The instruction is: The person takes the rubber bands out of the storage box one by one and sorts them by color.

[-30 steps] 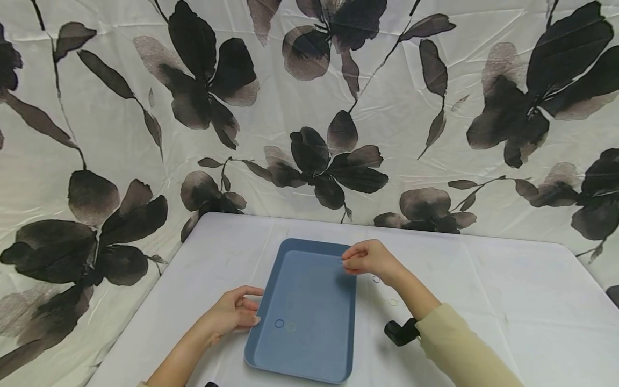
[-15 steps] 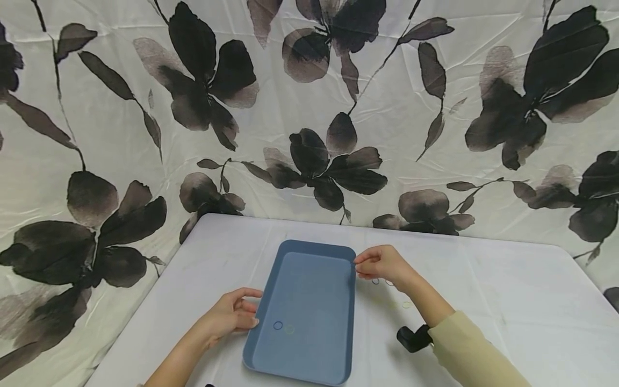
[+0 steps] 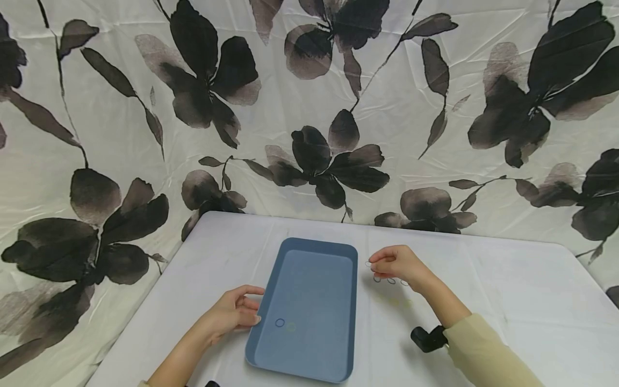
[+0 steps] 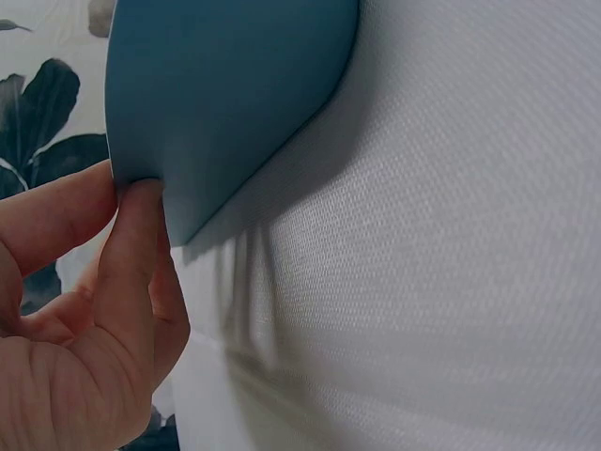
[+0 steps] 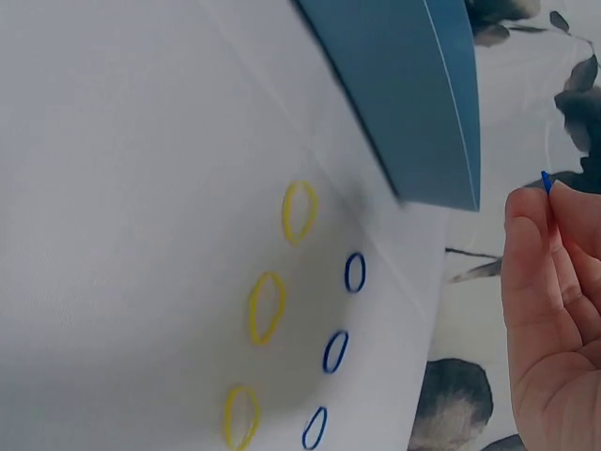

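My right hand (image 3: 398, 267) pinches a small blue rubber band (image 5: 547, 182) between thumb and fingertips, above the table just right of the blue tray (image 3: 309, 301). With thumb and fingers, my left hand (image 3: 232, 312) grips the tray's left rim; the left wrist view shows the thumb against the outer wall (image 4: 216, 113). Inside the tray lie a blue rubber band (image 3: 280, 322) and a pale yellowish one (image 3: 291, 327). Below the right hand, three blue rubber bands (image 5: 355, 272) lie in a row on the table, beside a row of three yellow ones (image 5: 299, 212).
A white cloth covers the table (image 3: 508, 301). Behind it hangs a floral curtain (image 3: 309, 107). A black device (image 3: 427, 338) sits at the right wrist, by the sleeve, and a bit of another black piece (image 3: 211, 384) shows near the left wrist.
My right hand has moved right, from over the tray's far right rim to above the table, with the rubber band in its fingertips. The left hand and tray have stayed in place.
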A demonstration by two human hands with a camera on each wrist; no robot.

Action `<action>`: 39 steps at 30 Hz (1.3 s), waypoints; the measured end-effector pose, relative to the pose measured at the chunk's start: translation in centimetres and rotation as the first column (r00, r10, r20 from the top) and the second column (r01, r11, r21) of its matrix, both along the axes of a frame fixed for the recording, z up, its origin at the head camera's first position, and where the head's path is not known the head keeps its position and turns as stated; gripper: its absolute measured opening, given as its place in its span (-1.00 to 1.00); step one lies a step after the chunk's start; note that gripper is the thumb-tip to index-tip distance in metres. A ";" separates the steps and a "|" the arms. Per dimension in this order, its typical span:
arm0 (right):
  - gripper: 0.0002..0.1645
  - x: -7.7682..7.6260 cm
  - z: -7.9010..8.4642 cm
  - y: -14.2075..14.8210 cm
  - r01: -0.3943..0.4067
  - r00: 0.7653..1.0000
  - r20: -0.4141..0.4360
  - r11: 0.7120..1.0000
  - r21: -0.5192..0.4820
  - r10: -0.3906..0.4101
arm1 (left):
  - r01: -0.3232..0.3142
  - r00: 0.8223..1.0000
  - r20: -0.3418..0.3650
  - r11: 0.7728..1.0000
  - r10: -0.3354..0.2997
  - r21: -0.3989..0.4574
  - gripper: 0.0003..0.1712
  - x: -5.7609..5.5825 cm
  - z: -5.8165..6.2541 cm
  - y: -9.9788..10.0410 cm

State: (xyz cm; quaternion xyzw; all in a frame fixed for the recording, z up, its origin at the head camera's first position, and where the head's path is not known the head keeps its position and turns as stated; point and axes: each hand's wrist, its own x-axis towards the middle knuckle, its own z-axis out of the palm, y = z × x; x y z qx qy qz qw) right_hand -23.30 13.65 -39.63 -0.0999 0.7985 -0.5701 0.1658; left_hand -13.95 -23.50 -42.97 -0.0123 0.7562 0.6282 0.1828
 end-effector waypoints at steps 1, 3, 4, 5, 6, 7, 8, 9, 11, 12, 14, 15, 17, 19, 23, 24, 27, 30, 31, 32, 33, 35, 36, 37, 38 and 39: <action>-0.70 0.0 0.0 0.2 0.002 1.000 0.001 1.000 0.001 -0.002 | -0.001 1.000 0.000 1.000 0.001 -0.002 -0.26 0.0 0.0 0.0; -0.70 0.0 -0.1 0.6 0.009 1.000 0.007 1.000 0.004 -0.010 | -0.006 1.000 0.000 1.000 0.006 -0.007 -0.27 0.1 0.1 0.0; -0.70 0.0 -0.1 0.8 0.016 1.000 0.010 1.000 0.008 -0.016 | -0.007 1.000 0.000 1.000 0.007 -0.009 -0.27 0.1 0.1 0.0; -0.70 0.0 -0.1 1.0 0.019 1.000 0.010 1.000 0.013 -0.019 | -0.009 1.000 0.001 1.000 0.009 -0.011 -0.27 0.1 0.1 0.1; -0.69 0.0 -0.2 1.2 0.021 1.000 0.007 1.000 0.017 -0.021 | -0.011 1.000 0.001 1.000 0.011 -0.012 -0.27 0.1 0.2 0.1; -0.69 0.0 -0.2 1.4 0.020 1.000 0.007 1.000 0.019 -0.020 | -0.012 1.000 0.002 1.000 0.012 -0.013 -0.27 0.1 0.2 0.1; -0.70 0.0 -0.2 1.6 0.021 1.000 0.005 1.000 0.023 -0.021 | -0.015 1.000 0.002 1.000 0.015 -0.014 -0.27 0.1 0.2 0.1; -0.70 0.0 -0.3 1.7 0.020 1.000 0.003 0.999 0.025 -0.020 | -0.016 1.000 0.003 1.000 0.016 -0.013 -0.27 0.1 0.2 0.1; -0.71 0.1 -0.4 2.1 0.021 1.000 -0.002 0.999 0.030 -0.021 | -0.019 1.000 0.004 1.000 0.019 -0.012 -0.26 0.1 0.1 0.1; -0.71 0.1 -0.5 2.3 0.016 1.000 -0.005 0.999 0.030 -0.016 | -0.019 1.000 0.005 1.000 0.019 -0.012 -0.26 0.1 0.1 0.1; -0.70 0.2 -0.5 2.7 0.012 1.000 -0.008 0.999 0.032 -0.012 | -0.018 1.000 0.003 1.000 0.018 -0.015 -0.24 0.1 0.0 0.2; -0.70 0.2 -0.6 2.9 0.015 1.000 -0.009 0.999 0.033 -0.015 | -0.016 1.000 0.003 1.000 0.016 -0.015 -0.23 0.1 0.0 0.2; -0.69 0.3 -0.6 3.3 0.016 1.000 -0.010 0.999 0.036 -0.016 | -0.012 1.000 -0.001 1.000 0.012 -0.021 -0.22 0.0 0.0 0.3; -0.69 0.3 -0.6 3.8 0.024 1.000 -0.012 0.999 0.041 -0.024 | -0.013 1.000 -0.007 0.999 0.013 -0.032 -0.22 0.0 0.0 0.3; -0.68 0.4 -0.7 4.7 0.046 0.999 -0.003 0.998 0.036 -0.045 | -0.016 1.000 -0.025 0.998 0.014 -0.058 -0.22 0.1 0.1 0.3; -0.68 0.5 -0.8 4.9 0.052 0.999 0.002 0.998 0.037 -0.053 | -0.014 0.999 -0.033 0.998 0.012 -0.066 -0.22 0.1 0.1 0.3; -0.68 0.5 -0.9 5.4 0.063 0.998 0.013 0.997 0.037 -0.063 | -0.014 0.998 -0.059 0.996 0.009 -0.082 -0.23 0.1 0.2 0.2; -0.68 0.4 -1.1 5.9 0.063 0.998 0.014 0.997 0.039 -0.063 | -0.027 0.997 -0.077 0.995 0.019 -0.101 -0.23 -0.1 0.3 0.2; -0.68 0.4 -1.2 6.1 0.063 0.998 0.012 0.997 0.041 -0.064 | -0.033 0.997 -0.078 0.994 0.025 -0.104 -0.24 -0.1 0.3 0.3; -0.68 0.4 -1.3 6.2 0.066 0.998 0.009 0.997 0.042 -0.066 | -0.039 0.996 -0.080 0.994 0.030 -0.107 -0.24 -0.2 0.3 0.3; -0.68 0.4 -1.4 6.4 0.069 0.998 0.007 0.996 0.047 -0.070 | -0.041 0.996 -0.084 0.993 0.032 -0.108 -0.24 -0.3 0.3 0.3; -0.69 0.5 -1.6 6.8 0.081 0.997 0.009 0.995 0.063 -0.081 | -0.036 0.996 -0.087 0.994 0.027 -0.105 -0.25 -0.3 0.3 0.3; -0.69 0.6 -1.7 7.0 0.089 0.996 0.015 0.993 0.075 -0.090 | -0.033 0.996 -0.086 0.994 0.024 -0.102 -0.25 -0.3 0.2 0.2; -0.70 0.6 -1.8 7.2 0.095 0.995 0.021 0.991 0.089 -0.098 | -0.031 0.996 -0.082 0.995 0.023 -0.098 -0.24 -0.3 0.2 0.3; -0.71 0.7 -2.0 7.4 0.099 0.994 0.025 0.990 0.104 -0.103 | -0.026 0.997 -0.078 0.995 0.019 -0.096 -0.24 -0.2 0.2 0.2; -0.71 0.8 -2.1 7.6 0.104 0.994 0.028 0.987 0.122 -0.108 | -0.021 0.997 -0.077 0.995 0.014 -0.094 -0.24 -0.2 0.2 0.2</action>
